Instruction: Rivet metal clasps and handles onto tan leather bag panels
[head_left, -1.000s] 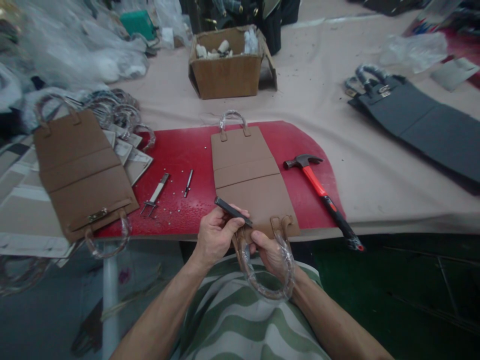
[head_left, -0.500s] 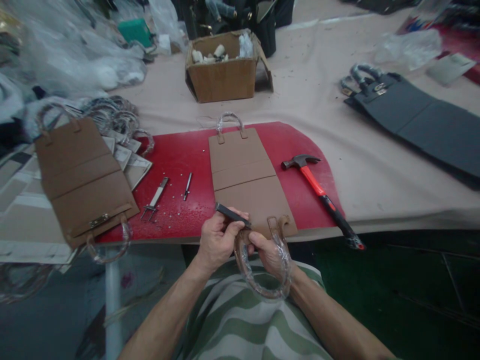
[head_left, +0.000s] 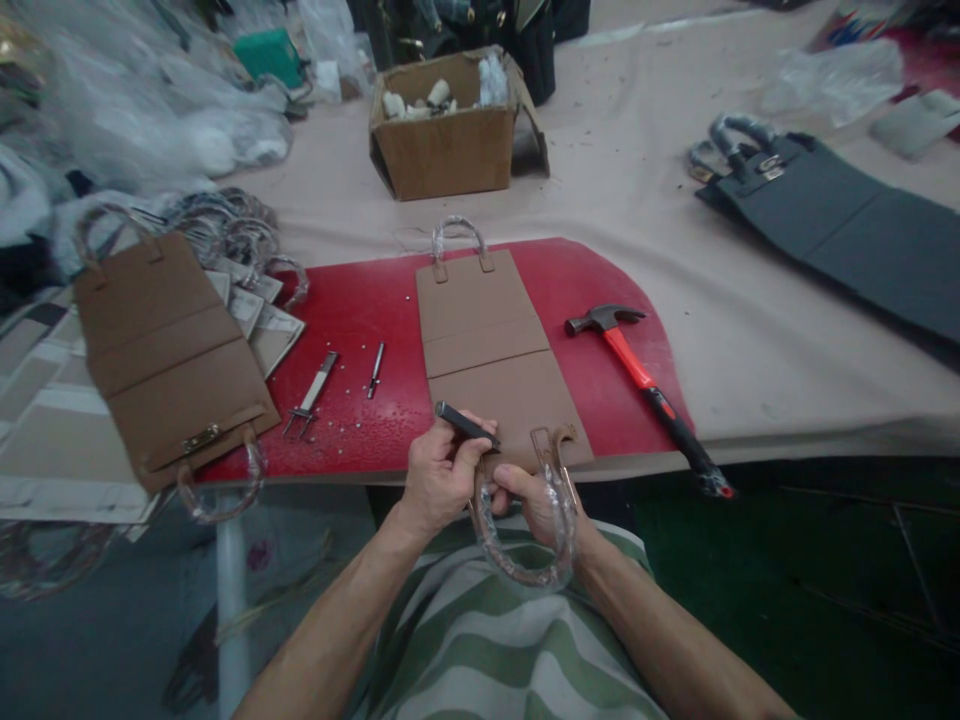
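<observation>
A brown bag panel (head_left: pixel 487 345) lies on a red mat (head_left: pixel 360 300) at the table's front edge. My left hand (head_left: pixel 442 470) is closed round a short dark tool (head_left: pixel 461 422), its tip near the panel's lower edge. Beside it, my right hand (head_left: pixel 534 495) pinches the base of the plastic-wrapped handle (head_left: pixel 525 575), which hangs over the edge towards my lap. The exact spot between its fingertips is partly hidden. A curled brown strap end (head_left: pixel 564 436) stands up at the panel's lower right corner.
A hammer (head_left: pixel 637 375) lies right of the panel. Left are a pronged tool (head_left: pixel 315 395), a thin metal rod (head_left: pixel 376 370) and another brown panel (head_left: pixel 172 350) on stacked pieces. A cardboard box (head_left: pixel 450 160) stands behind; a dark grey panel (head_left: pixel 847 220) lies right.
The tool in my left hand has tilted slightly, and its tip remains near the panel's edge. The handle has shifted slightly under my right hand. The camera view has moved a little.
</observation>
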